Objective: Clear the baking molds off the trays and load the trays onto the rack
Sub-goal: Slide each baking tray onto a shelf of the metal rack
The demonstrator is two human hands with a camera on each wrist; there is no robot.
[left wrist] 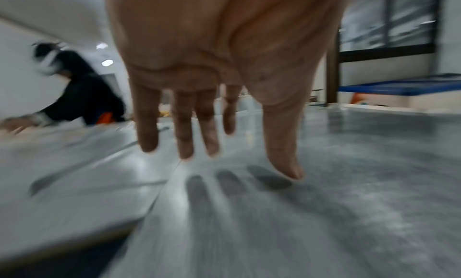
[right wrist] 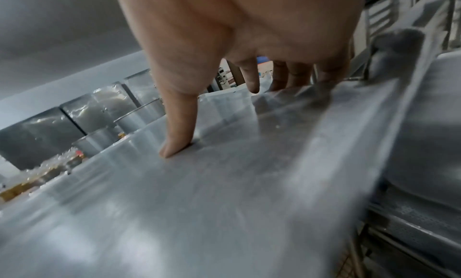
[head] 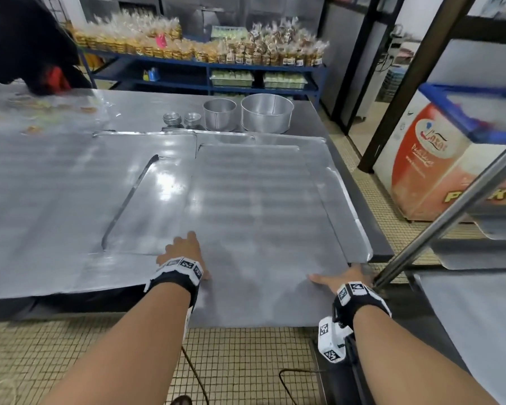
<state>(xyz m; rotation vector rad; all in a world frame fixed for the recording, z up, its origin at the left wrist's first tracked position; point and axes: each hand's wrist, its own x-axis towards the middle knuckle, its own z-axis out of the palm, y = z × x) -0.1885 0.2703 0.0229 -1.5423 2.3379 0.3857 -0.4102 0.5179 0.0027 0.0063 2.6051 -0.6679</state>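
Note:
A large flat metal tray lies on top of other trays on the steel table, its near end hanging past the front edge. My left hand is spread flat over its near left part, fingers straight and just above the surface. My right hand holds the tray's near right corner, thumb pressed on top and the other fingers curled past the edge. Two round baking tins and small fluted molds stand on the table behind the trays. The rack's steel post rises at my right.
The rack holds a tray at lower right. Another person in black leans over the table's far left. Blue shelves with bagged goods line the back. A chest freezer stands right. A cable lies on the tiled floor.

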